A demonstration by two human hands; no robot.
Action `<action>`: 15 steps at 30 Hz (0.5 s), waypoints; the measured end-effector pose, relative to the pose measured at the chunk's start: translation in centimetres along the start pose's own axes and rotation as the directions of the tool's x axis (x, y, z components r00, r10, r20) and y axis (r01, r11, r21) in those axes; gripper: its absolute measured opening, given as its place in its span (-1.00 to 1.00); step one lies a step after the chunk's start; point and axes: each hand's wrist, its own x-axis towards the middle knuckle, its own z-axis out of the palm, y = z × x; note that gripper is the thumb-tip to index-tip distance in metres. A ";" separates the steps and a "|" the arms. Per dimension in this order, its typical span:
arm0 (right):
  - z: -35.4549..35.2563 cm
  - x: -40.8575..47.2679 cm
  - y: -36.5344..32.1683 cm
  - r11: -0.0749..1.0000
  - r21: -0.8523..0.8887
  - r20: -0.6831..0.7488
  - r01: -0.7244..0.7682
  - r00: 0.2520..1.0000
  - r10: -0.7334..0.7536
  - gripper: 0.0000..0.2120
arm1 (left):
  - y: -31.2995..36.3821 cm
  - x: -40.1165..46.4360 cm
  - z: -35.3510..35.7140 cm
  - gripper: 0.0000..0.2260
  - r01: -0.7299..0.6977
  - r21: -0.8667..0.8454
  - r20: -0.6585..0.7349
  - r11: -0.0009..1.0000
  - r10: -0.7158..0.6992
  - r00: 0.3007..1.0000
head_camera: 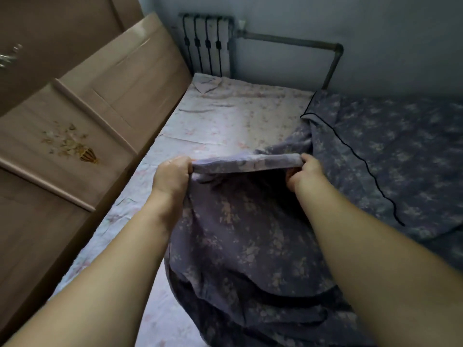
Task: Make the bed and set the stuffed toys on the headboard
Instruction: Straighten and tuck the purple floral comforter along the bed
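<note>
A purple-grey floral duvet (250, 246) lies bunched over the right half of the bed, with dark piping along its far edge. My left hand (172, 175) and my right hand (304, 172) both grip the duvet's near edge, which is stretched taut and lifted between them above the mattress. A pale floral sheet (225, 113) covers the uncovered left part of the bed. The wooden headboard (125, 78) runs along the left side, with a gilt flower motif on its lower panel. No stuffed toys are in view.
A white radiator (208, 43) stands against the far wall, with a pipe (333, 61) running right and down behind the bed. A grey wall bounds the bed at the back. A small folded sheet corner (208, 85) lies at the far left of the mattress.
</note>
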 end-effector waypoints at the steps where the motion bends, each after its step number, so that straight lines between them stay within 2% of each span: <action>1: 1.6 -0.8 -1.1 1.000 0.018 0.030 0.009 0.999 -0.010 -0.95 | 0.5 0.0 -0.2 -0.96 -0.001 0.035 0.008 0.999 0.001 1.000; 3: 4.6 -2.9 -2.7 0.999 0.051 0.142 0.019 0.989 -0.026 -0.86 | 1.5 -0.4 -0.6 -0.95 0.023 0.094 0.058 0.995 -0.029 0.998; 5: 7.2 -5.3 -3.9 1.000 0.020 0.266 0.012 0.964 -0.016 -0.72 | 3.1 -1.1 -0.4 -0.82 0.029 0.176 0.143 0.984 -0.054 0.988; 7: 9.2 -7.9 -4.4 0.998 -0.048 0.398 0.032 0.918 -0.010 -0.71 | 4.5 -1.5 0.1 -0.74 -0.009 0.291 0.209 0.957 -0.055 0.976; 9: 10.5 -10.6 -4.4 0.984 -0.157 0.499 0.079 0.867 0.010 -0.72 | 6.0 -1.2 0.4 -0.61 -0.051 0.273 0.275 0.961 -0.028 0.961; 11: 11.0 -13.2 -3.8 0.945 -0.296 0.576 0.142 0.816 0.058 -0.73 | 7.5 -0.9 1.1 -0.36 -0.149 0.224 0.360 0.963 0.060 0.931; 13: 11.0 -14.7 -3.0 0.890 -0.407 0.625 0.203 0.773 0.110 -0.76 | 8.5 -0.8 2.1 -0.06 -0.298 0.257 0.412 0.920 0.174 0.894; 14: 11.0 -15.4 -2.5 0.869 -0.438 0.643 0.230 0.756 0.124 -0.79 | 9.1 -1.0 2.6 0.00 -0.353 0.253 0.385 0.901 0.241 0.891; 15: 10.8 -15.8 -2.2 0.846 -0.462 0.658 0.266 0.743 0.125 -0.83 | 9.6 -1.2 2.9 -0.03 -0.393 0.229 0.327 0.891 0.310 0.893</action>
